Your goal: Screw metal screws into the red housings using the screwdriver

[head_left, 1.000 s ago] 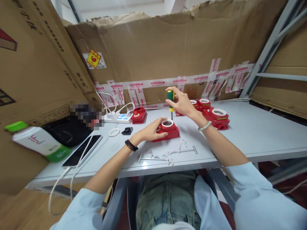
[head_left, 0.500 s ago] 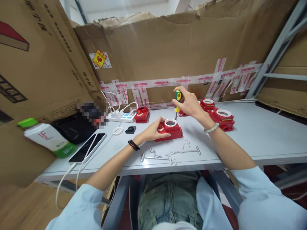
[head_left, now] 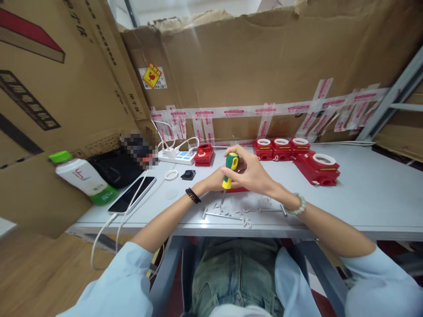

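My right hand (head_left: 254,172) grips a screwdriver (head_left: 231,167) with a green and yellow handle. Its shaft points down, the tip at the small loose screws (head_left: 218,207) near the table's front edge. Behind it, my left hand (head_left: 213,181) rests at a red housing (head_left: 240,190) and appears to hold it; its fingers and most of the housing are hidden by my right hand. In front lie two metal T-shaped rods, the left rod (head_left: 223,215) and the right rod (head_left: 271,210), with small white chains (head_left: 247,223).
Several red housings with white rings (head_left: 282,149) stand at the back right, a larger-looking housing (head_left: 319,169) nearest. To the left are another red housing (head_left: 204,155), a white ring (head_left: 171,175), a black part (head_left: 188,175), a power strip (head_left: 181,157), a phone (head_left: 132,196) and a bottle (head_left: 84,178).
My right hand has brought the screwdriver from the housing's far edge toward me and down to the loose screws. My left hand stays at the housing. The view has swung left.
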`<state>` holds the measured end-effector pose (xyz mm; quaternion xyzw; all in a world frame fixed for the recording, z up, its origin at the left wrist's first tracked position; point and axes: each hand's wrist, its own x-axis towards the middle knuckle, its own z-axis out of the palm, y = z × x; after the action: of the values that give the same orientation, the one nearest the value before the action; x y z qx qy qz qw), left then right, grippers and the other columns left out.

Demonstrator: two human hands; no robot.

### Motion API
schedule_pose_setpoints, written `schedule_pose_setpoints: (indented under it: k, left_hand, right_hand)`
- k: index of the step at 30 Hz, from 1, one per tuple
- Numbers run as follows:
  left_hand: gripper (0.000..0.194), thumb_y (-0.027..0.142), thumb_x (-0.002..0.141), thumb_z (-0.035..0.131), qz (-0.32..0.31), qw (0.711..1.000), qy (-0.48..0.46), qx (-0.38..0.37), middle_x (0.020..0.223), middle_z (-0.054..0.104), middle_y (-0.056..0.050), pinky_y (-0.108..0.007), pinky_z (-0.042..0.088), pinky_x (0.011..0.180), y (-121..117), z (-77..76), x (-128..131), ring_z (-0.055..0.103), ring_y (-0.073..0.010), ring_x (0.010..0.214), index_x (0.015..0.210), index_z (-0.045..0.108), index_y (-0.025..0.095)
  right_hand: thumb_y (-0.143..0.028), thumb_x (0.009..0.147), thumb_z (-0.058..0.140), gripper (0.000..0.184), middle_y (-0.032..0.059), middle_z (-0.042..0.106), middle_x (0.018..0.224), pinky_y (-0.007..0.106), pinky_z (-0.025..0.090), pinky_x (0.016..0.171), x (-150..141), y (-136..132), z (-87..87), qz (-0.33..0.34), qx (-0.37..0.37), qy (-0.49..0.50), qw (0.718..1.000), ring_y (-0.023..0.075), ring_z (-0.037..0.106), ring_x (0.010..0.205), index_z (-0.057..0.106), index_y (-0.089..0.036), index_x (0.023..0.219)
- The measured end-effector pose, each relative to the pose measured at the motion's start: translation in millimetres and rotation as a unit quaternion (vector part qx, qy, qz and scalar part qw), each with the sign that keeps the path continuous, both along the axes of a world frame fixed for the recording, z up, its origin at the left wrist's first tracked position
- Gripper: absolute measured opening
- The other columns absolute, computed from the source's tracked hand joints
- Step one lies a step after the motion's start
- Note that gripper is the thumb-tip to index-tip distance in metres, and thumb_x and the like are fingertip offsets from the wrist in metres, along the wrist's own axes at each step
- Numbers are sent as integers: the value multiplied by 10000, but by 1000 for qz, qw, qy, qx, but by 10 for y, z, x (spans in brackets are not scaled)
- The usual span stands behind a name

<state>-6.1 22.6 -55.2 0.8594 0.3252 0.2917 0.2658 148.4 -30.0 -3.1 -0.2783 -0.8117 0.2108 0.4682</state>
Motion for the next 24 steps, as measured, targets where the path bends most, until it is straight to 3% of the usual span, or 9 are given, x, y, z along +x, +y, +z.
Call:
schedule_pose_setpoints:
  k: [5,13,24]
  left_hand:
    - [522,526,719,695,-25,1000,-1,-8,1096,636,-123,-468,558,885,1,15,-21,618,-298,983,1057,553,155]
    - [532,520,758,675,-33,999,-16,-7,1175,620,-118,-478,528,954,-43,68,22,604,-303,1067,1134,539,169]
    - [475,527,788,640,-30,999,6,10,1009,645,-98,-484,519,941,7,-3,-6,598,-332,1057,1054,538,147]
  right_hand:
    - [-307,783,667,276,-38,517,774,267,448,602,-17,22,-35,-10,-3,-7,1000,112,485,623,516,-235,1003]
    - [-290,793,660,263,-20,560,842,272,467,641,-2,16,-21,-8,7,8,1000,116,518,677,513,-230,1002]
    - [-260,777,673,285,-29,544,820,269,495,609,27,2,31,8,-18,51,999,110,519,655,508,-236,1009]
